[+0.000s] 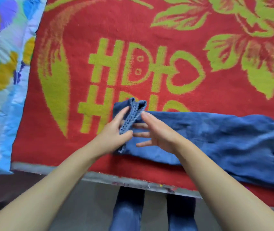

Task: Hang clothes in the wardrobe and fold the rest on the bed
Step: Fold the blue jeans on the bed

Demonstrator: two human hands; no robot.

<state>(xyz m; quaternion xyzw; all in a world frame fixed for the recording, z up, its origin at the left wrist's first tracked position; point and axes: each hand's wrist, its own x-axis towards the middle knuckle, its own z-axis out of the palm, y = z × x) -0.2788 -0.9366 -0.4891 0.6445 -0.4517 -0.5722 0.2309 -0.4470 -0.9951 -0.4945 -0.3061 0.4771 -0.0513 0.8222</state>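
Left hand (116, 130) pinches the lifted hem (131, 117) of a pair of blue jeans (216, 139), thumb below and fingers curled along the pale cuff edge; the right hand (156, 132) hovers just beside it with fingers spread, holding nothing. The jeans lie flat along the near edge of the bed, on a red blanket (133, 39) with yellow-green lettering, waist end running out of view to the right.

Risk, as I judge it: with only one hand gripping, the two leg ends could slide apart and the fold come out crooked; lying so near the edge, the denim could also slip toward the floor.

Count: one blanket, one patterned quilt (2, 72) at the left, one pair of jeans, two hands.
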